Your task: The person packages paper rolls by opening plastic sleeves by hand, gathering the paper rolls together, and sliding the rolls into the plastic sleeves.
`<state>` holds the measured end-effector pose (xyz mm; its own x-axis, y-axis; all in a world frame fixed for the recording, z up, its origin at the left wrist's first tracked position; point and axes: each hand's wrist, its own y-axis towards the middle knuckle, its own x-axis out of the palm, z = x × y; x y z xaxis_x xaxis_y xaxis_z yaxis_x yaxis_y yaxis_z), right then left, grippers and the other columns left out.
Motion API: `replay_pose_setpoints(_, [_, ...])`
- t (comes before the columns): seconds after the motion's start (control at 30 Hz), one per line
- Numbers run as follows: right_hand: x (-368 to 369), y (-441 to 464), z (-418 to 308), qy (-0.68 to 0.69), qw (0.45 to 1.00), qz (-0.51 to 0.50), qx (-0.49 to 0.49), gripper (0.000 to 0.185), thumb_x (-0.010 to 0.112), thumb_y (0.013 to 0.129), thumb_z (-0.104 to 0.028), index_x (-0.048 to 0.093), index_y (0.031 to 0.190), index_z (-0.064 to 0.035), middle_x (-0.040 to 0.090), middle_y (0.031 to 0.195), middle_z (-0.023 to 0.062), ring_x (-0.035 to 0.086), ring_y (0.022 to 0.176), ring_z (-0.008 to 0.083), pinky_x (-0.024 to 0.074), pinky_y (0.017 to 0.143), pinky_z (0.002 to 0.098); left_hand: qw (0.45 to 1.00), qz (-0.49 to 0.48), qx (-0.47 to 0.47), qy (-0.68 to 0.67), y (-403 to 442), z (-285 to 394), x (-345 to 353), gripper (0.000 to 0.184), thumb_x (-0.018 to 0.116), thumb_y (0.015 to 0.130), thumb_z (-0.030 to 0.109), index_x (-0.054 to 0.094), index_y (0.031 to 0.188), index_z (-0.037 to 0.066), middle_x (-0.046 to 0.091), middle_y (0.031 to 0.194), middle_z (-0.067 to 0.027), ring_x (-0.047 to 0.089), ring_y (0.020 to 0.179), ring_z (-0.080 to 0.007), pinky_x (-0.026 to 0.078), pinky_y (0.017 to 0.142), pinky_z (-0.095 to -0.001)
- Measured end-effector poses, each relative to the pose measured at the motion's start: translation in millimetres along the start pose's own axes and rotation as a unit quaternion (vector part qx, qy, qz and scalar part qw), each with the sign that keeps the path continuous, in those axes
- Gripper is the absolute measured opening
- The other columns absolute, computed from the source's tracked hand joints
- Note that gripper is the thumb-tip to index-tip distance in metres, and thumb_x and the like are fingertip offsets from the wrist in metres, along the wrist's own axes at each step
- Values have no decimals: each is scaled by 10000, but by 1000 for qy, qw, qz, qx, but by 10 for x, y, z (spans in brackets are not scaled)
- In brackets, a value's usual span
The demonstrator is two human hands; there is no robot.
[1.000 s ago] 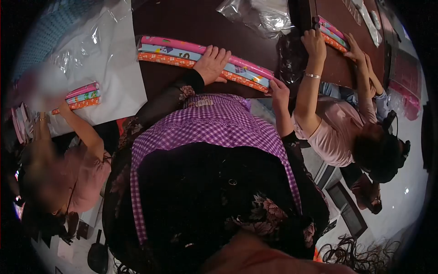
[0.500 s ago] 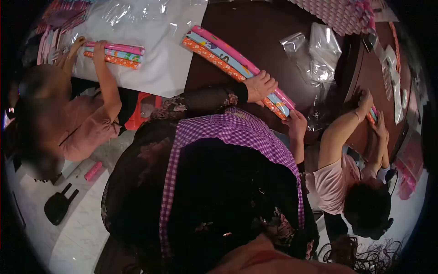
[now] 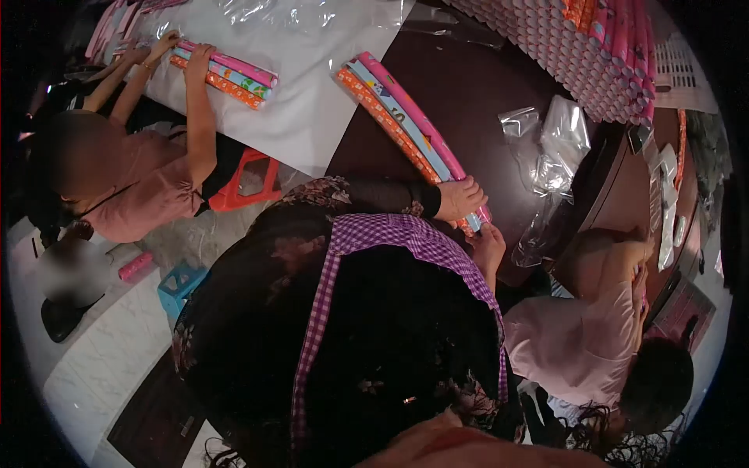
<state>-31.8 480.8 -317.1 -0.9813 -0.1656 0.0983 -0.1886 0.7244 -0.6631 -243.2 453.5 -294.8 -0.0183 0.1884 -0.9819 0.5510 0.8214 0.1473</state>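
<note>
A bundle of three wrapping paper rolls (image 3: 406, 125), one pink, one light blue with cartoon prints and one orange with white flowers, lies slantwise on the dark brown table. Clear film shows at its far end. My left hand (image 3: 460, 198) lies across the rolls near their close end, its fingers closed over them. At that close end my right hand (image 3: 488, 248) grips from below with thumb and fingers. The lower fingers of my right hand are partly hidden.
Clear plastic bags (image 3: 558, 148) lie right of the bundle. A large stack of pink rolls (image 3: 577, 62) stands at the back right. On the left a co-worker (image 3: 148, 187) handles similar rolls (image 3: 226, 76) over white sheeting (image 3: 312, 101). Another person (image 3: 577, 343) bends close at right.
The view has shifted, showing more of the stacked rolls. My left hand is nearer the bundle's close end and my right hand. The right-hand co-worker has leaned over further.
</note>
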Motion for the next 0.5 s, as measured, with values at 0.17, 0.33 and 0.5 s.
replay_pose_setpoints(0.17, [-10,-96,58,-9,1000,17,-19,198,609,921,-160,596,976,30,621,770,74,620,628,167,546,556,323,975,-84,37,-203,-110,-236,-151,1112,734,638,622,279,1433,-8,322,1443,-197,288,1344,-361,207,1096,-550])
replay_pose_setpoints(0.33, [-15,-186,-20,-10,999,25,-28,174,610,919,-155,603,957,15,627,758,72,626,617,169,545,555,324,978,-144,-5,-148,-583,-994,-353,1149,735,621,639,230,1468,48,208,1519,-201,161,1404,-410,126,1115,-600])
replay_pose_setpoints(0.5, [-172,-169,-14,11,1000,9,-27,162,599,917,-137,610,960,18,638,773,77,635,625,166,545,551,317,990,-105,-4,-90,-819,-1287,-235,1097,697,620,674,315,1425,35,412,1347,-174,354,1265,-372,234,1063,-540])
